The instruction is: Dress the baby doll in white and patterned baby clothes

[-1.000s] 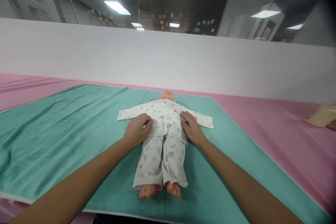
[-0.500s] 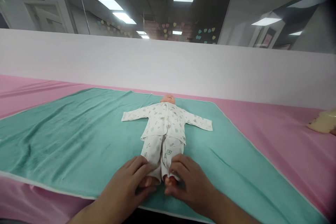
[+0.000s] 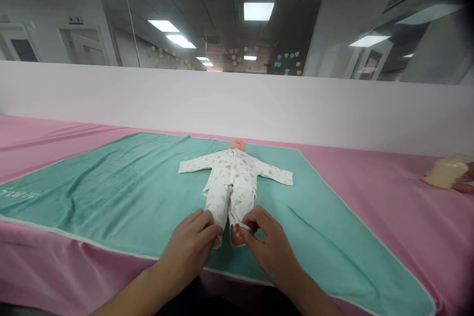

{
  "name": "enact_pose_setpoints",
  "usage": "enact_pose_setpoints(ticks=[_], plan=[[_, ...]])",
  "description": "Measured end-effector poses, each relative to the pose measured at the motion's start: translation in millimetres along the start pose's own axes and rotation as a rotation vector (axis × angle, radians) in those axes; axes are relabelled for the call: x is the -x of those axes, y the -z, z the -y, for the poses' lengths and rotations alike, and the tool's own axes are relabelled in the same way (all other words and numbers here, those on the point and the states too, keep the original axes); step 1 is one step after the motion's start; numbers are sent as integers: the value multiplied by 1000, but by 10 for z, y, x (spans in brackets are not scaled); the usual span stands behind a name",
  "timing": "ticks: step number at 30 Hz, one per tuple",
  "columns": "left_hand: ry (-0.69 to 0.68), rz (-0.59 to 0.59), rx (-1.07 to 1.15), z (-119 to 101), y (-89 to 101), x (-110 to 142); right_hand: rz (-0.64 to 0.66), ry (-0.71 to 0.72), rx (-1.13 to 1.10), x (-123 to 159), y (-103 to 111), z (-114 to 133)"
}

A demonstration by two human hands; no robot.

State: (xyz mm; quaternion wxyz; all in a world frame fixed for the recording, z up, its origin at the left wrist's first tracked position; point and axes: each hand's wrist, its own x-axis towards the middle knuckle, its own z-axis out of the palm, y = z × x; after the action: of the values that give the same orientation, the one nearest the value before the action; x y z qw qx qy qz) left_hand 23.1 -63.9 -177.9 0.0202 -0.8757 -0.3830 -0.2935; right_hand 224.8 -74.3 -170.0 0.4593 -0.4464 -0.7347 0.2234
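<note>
A baby doll (image 3: pixel 237 145) lies on its back, dressed in a white patterned top (image 3: pixel 233 168) with both sleeves stretched out sideways. White patterned trousers (image 3: pixel 240 202) cover its legs. My right hand (image 3: pixel 272 242) pinches the cuff of the trouser leg on the right, and the doll's foot (image 3: pixel 237 233) shows inside that opening. At the other cuff, my left hand (image 3: pixel 194 239) has its fingers closed on the trouser leg, covering most of the foot there. Beneath the doll is a green towel (image 3: pixel 129 197) with a white edge.
Pink cloth (image 3: pixel 377 182) spreads under and around the towel. At the far right, another person's hand (image 3: pixel 467 177) is beside a pale yellowish, bag-like thing (image 3: pixel 444 172). A low white wall (image 3: pixel 237 103) with glass above it runs behind the doll.
The view has tilted up slightly. My right hand has lifted the right cuff's edge, so more of the foot shows. My left hand has closed more over the left cuff.
</note>
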Motion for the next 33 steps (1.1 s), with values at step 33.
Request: enact_pose_setpoints(ticks=[33], plan=[[487,-171,280,772,-274,-430,134,12,81,-396,253,-183]])
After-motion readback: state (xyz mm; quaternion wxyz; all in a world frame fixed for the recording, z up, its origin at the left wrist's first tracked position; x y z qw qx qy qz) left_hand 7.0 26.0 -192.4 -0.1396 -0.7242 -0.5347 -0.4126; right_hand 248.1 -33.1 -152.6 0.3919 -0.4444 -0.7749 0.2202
